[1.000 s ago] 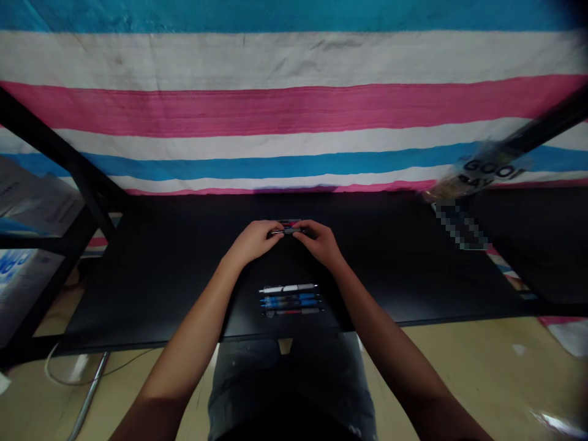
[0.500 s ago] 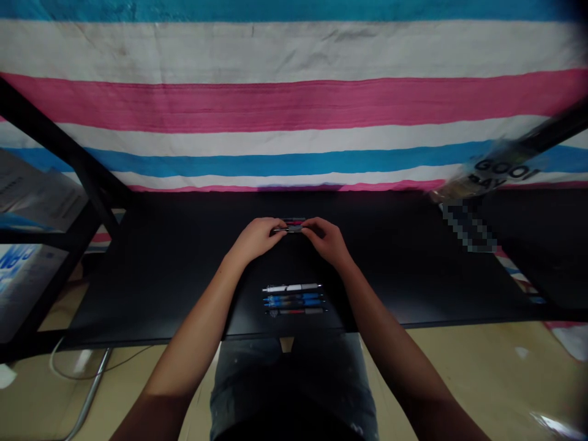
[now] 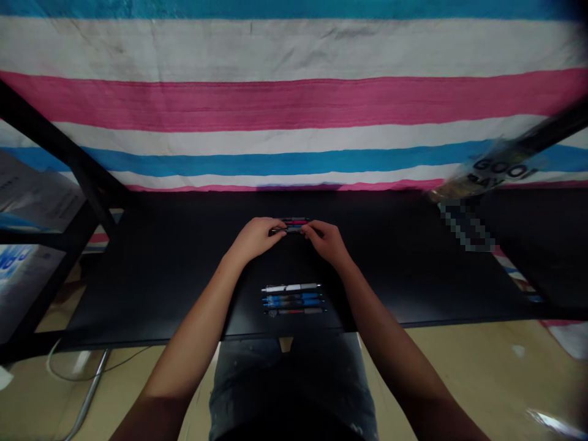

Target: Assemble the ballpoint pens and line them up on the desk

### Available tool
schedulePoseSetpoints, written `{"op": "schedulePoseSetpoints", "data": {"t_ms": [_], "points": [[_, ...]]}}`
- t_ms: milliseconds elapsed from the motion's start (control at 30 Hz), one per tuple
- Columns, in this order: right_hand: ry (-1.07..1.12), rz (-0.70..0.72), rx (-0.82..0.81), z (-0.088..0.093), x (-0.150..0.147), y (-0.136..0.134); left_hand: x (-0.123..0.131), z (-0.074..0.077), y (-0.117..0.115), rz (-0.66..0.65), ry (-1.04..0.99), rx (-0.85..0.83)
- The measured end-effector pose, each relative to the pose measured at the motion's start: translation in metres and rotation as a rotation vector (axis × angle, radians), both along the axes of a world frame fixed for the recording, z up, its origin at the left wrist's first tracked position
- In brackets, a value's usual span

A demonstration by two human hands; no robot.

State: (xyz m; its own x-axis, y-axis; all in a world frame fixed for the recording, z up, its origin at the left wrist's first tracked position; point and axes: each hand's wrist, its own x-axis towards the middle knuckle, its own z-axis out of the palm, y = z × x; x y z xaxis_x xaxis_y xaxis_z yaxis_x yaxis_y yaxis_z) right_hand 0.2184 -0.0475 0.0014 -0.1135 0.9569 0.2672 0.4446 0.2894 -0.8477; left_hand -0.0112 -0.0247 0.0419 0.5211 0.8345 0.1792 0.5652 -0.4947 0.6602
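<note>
Toward the back of the black table, my left hand [image 3: 261, 236] and my right hand [image 3: 325, 237] face each other, pinching the two ends of a dark pen [image 3: 293, 231]. Just beyond it lie more pens, among them a pinkish-red one [image 3: 296, 223] and a dark one [image 3: 294, 218], partly covered by my fingers. Nearer to me, between my forearms, several pens lie side by side: a white and grey pen [image 3: 291, 287], blue pens [image 3: 293, 300] and a dark pen with a red mark [image 3: 296, 311].
The black table [image 3: 174, 263] has a striped sheet [image 3: 294, 104] hanging behind it. A printed clear plastic bag [image 3: 496, 171] hangs at the right, above a pixelated patch. Black frame bars [image 3: 92, 184] and white packages [image 3: 27, 275] stand at the left.
My right hand has shifted very slightly, and the pen between my hands now lies more in line with those behind it. The nearer pens have stayed in place.
</note>
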Motion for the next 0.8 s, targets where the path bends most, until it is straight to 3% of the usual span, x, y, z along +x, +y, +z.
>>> {"op": "schedulePoseSetpoints", "data": {"t_ms": [167, 633, 800], "points": [[0.085, 0.017, 0.001, 0.0, -0.0011, -0.0005, -0.0008, 0.0001, 0.0005, 0.013, 0.002, -0.001], [-0.003, 0.038, -0.006, 0.0041, -0.0002, -0.0025, 0.0024, -0.0049, -0.0017, 0.003, -0.071, 0.002], [-0.037, 0.011, 0.031, 0.0067, 0.0012, -0.002, -0.0015, -0.002, 0.0008, 0.104, -0.301, -0.126]]}}
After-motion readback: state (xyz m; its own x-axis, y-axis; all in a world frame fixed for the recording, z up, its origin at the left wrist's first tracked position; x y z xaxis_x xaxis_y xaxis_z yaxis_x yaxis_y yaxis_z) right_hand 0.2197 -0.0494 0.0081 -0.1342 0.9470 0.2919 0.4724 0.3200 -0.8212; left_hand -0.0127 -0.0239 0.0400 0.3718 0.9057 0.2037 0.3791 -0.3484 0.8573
